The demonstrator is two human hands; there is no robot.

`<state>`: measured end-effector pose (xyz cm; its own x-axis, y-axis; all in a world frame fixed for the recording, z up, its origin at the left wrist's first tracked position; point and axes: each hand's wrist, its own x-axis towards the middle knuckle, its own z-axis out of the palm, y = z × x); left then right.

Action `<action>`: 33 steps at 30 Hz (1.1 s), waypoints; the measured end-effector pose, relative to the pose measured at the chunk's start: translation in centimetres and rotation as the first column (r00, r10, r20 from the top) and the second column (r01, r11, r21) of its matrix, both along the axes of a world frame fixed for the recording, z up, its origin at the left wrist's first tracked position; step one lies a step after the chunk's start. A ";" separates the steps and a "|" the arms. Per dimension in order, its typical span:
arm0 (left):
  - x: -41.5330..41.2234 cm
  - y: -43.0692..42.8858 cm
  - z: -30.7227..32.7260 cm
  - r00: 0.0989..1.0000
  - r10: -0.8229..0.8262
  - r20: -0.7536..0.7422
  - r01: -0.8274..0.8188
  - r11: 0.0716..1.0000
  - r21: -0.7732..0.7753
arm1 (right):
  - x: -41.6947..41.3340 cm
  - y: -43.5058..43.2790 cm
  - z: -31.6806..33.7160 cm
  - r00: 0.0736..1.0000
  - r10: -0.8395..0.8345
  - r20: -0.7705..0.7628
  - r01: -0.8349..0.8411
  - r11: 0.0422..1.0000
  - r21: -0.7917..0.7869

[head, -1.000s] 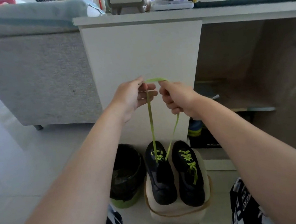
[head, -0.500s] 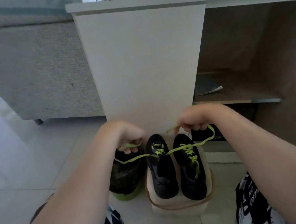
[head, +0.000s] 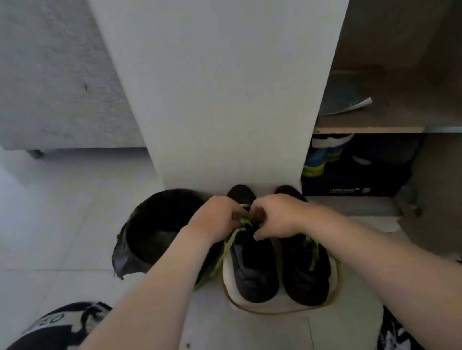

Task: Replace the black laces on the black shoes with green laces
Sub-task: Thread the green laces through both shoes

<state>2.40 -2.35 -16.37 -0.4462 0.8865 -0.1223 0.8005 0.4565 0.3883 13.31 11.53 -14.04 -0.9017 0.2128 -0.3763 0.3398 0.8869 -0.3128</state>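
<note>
black smooth-toed shoes (head: 254, 274) sit as a pair on a pale round cushion (head: 283, 302) on the floor, raised within reach. left hand (head: 216, 222) and right hand (head: 278, 215) meet over one shoe, fingers curled, pinching its bright green flat lace (head: 234, 239), probably to knot it.

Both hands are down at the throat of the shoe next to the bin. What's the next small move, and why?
Probably cross the two ends and draw them snug into a first knot. The left hand and right hand appear to pinch the green lace at the throat of that shoe. A loose end trails toward the bin, and the other shoe already carries its lace.
</note>
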 end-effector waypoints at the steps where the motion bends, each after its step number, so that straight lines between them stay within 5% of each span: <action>1: -0.1 0.1 -0.4 0.999 -0.029 -0.029 0.029 1.000 -0.007 | 0.0 0.0 -0.7 0.999 -0.011 -0.031 0.011 1.000 0.004; 6: -0.5 0.1 -2.1 0.996 -0.043 -0.079 0.046 0.998 0.042 | -0.5 0.6 -3.3 0.993 -0.071 -0.093 0.062 0.993 -0.100; 12: -1.2 -0.7 -4.0 0.996 0.089 0.032 -0.093 0.982 0.163 | -0.6 1.7 -4.8 0.985 -0.147 -0.092 0.120 0.962 -0.245; 20: -1.8 -0.9 -4.4 0.953 0.215 0.214 -0.243 0.963 0.118 | -0.2 1.8 -4.4 0.994 -0.110 -0.027 0.102 0.971 -0.216; 24: -1.8 -1.3 -4.2 0.878 0.236 0.418 -0.296 0.951 0.085 | -1.0 1.8 -3.8 0.969 -0.236 -0.074 0.194 0.911 -0.364; 28: -1.0 -0.6 -3.6 0.678 0.360 0.641 -0.473 0.881 0.005 | -2.7 1.6 -3.0 0.988 -0.112 -0.106 0.102 0.990 -0.093; 33: -0.4 -0.1 -3.9 0.768 0.382 0.514 -0.425 0.905 -0.038 | -4.3 1.4 -1.9 0.999 0.010 -0.039 -0.007 0.996 0.089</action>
